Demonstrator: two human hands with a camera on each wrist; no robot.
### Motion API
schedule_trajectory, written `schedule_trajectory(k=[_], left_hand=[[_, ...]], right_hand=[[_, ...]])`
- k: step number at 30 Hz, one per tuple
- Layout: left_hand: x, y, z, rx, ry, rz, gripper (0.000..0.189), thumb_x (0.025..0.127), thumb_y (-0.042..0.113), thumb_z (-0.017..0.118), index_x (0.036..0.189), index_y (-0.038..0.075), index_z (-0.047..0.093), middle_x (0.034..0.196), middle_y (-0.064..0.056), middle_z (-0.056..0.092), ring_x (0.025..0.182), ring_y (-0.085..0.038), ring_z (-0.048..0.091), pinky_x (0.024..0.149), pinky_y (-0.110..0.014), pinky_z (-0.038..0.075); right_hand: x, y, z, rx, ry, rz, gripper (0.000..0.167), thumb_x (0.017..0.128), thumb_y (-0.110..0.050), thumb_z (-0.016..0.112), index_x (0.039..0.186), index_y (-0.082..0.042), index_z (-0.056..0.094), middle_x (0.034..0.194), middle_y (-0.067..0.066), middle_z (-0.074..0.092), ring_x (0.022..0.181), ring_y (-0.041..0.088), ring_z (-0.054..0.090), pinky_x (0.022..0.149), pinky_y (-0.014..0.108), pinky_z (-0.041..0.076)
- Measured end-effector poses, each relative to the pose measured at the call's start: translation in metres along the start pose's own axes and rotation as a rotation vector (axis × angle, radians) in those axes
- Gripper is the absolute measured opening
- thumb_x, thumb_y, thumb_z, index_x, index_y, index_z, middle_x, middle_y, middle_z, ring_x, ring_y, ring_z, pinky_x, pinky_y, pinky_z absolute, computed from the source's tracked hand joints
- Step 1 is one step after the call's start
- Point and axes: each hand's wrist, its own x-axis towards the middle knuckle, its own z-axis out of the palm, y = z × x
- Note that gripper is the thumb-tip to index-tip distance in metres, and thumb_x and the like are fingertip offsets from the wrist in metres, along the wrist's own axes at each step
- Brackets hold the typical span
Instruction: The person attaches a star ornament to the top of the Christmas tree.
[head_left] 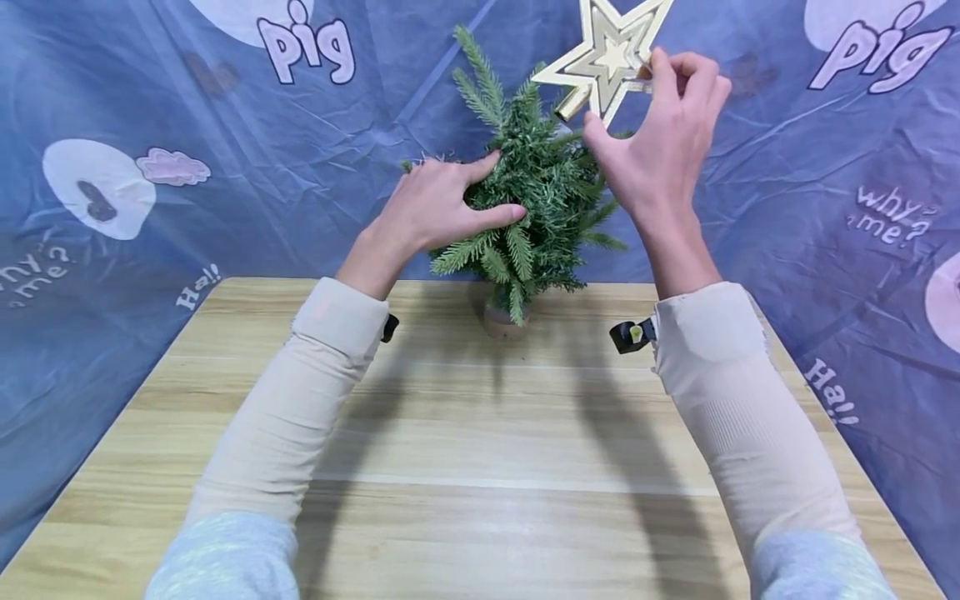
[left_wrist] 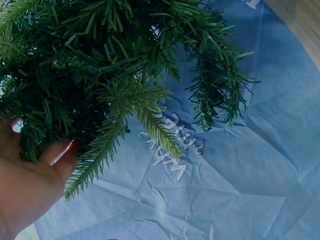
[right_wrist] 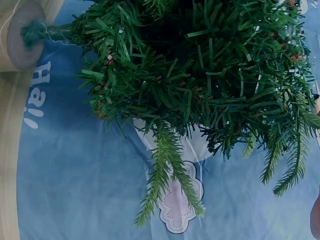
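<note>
A small artificial Christmas tree point(head_left: 543, 187) stands at the back of the table on a round base point(head_left: 506, 322). My left hand point(head_left: 438, 200) holds its upper left side, with foliage between the thumb and index finger; the other fingers are hidden. In the left wrist view, part of the left hand point(left_wrist: 35, 185) reaches in among the branches. My right hand point(head_left: 667, 133) pinches a gold star tree topper point(head_left: 611, 58) by its right side, just above the tree's top. The star's short tube point(head_left: 572, 103) points down and left. Only a sliver of the right hand point(right_wrist: 315, 220) enters the right wrist view.
A wooden table point(head_left: 480, 467) extends toward me. Blue printed fabric point(head_left: 405, 75) hangs close behind and on both sides. Black straps point(head_left: 632, 336) show at the wrists. In the right wrist view, the tree's base point(right_wrist: 25, 37) appears at upper left.
</note>
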Motion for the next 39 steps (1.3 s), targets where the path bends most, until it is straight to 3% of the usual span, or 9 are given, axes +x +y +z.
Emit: schedule_trajectory(k=[3, 10, 16, 26, 33, 39], left_hand=[[-0.001, -0.001, -0.001, 0.0, 0.005, -0.006, 0.094, 0.087, 0.082, 0.046, 0.16, 0.025, 0.031, 0.083, -0.011, 0.055, 0.063, -0.021, 0.043, 0.077, -0.041, 0.051], [-0.002, -0.003, -0.003, 0.004, 0.017, -0.001, 0.094, 0.087, 0.083, 0.046, 0.159, 0.025, 0.031, 0.071, -0.008, 0.044, 0.054, -0.016, 0.03, 0.06, -0.036, 0.045], [-0.001, 0.0, -0.002, 0.012, 0.01, 0.001, 0.093, 0.087, 0.082, 0.046, 0.16, 0.025, 0.031, 0.074, -0.009, 0.047, 0.058, -0.019, 0.037, 0.066, -0.036, 0.048], [-0.001, -0.001, 0.0, 0.007, 0.015, 0.002, 0.093, 0.088, 0.081, 0.047, 0.159, 0.024, 0.032, 0.076, -0.01, 0.05, 0.058, -0.019, 0.036, 0.067, -0.037, 0.049], [-0.001, -0.001, 0.003, -0.001, 0.018, 0.0, 0.093, 0.087, 0.081, 0.047, 0.159, 0.024, 0.033, 0.073, -0.008, 0.046, 0.055, -0.016, 0.033, 0.061, -0.035, 0.047], [0.0, -0.001, 0.003, -0.004, 0.013, -0.005, 0.094, 0.087, 0.082, 0.047, 0.159, 0.024, 0.033, 0.073, -0.008, 0.046, 0.055, -0.017, 0.034, 0.062, -0.035, 0.047]], right_hand=[[0.001, -0.004, 0.003, -0.01, 0.0, -0.024, 0.055, 0.084, -0.039, 0.075, 0.129, -0.009, 0.066, 0.126, 0.008, 0.047, 0.122, 0.021, 0.036, 0.104, 0.026, 0.032], [0.004, -0.007, 0.006, -0.022, 0.01, -0.032, 0.052, 0.083, -0.038, 0.075, 0.125, -0.008, 0.066, 0.123, 0.006, 0.046, 0.121, 0.023, 0.036, 0.103, 0.027, 0.032], [0.006, -0.007, 0.009, -0.053, -0.06, 0.02, 0.054, 0.084, -0.041, 0.076, 0.128, -0.011, 0.065, 0.125, 0.002, 0.043, 0.123, 0.021, 0.035, 0.104, 0.024, 0.032], [0.009, -0.013, 0.014, -0.043, -0.086, 0.036, 0.055, 0.085, -0.042, 0.073, 0.131, -0.012, 0.064, 0.131, 0.007, 0.045, 0.125, 0.019, 0.034, 0.103, 0.024, 0.034], [0.01, -0.017, 0.017, -0.032, -0.122, 0.076, 0.052, 0.087, -0.042, 0.07, 0.129, -0.013, 0.064, 0.13, 0.003, 0.044, 0.125, 0.016, 0.033, 0.102, 0.023, 0.035], [0.01, -0.021, 0.019, -0.041, -0.146, 0.055, 0.054, 0.09, -0.045, 0.065, 0.133, -0.013, 0.064, 0.134, 0.008, 0.046, 0.127, 0.019, 0.034, 0.103, 0.027, 0.035]])
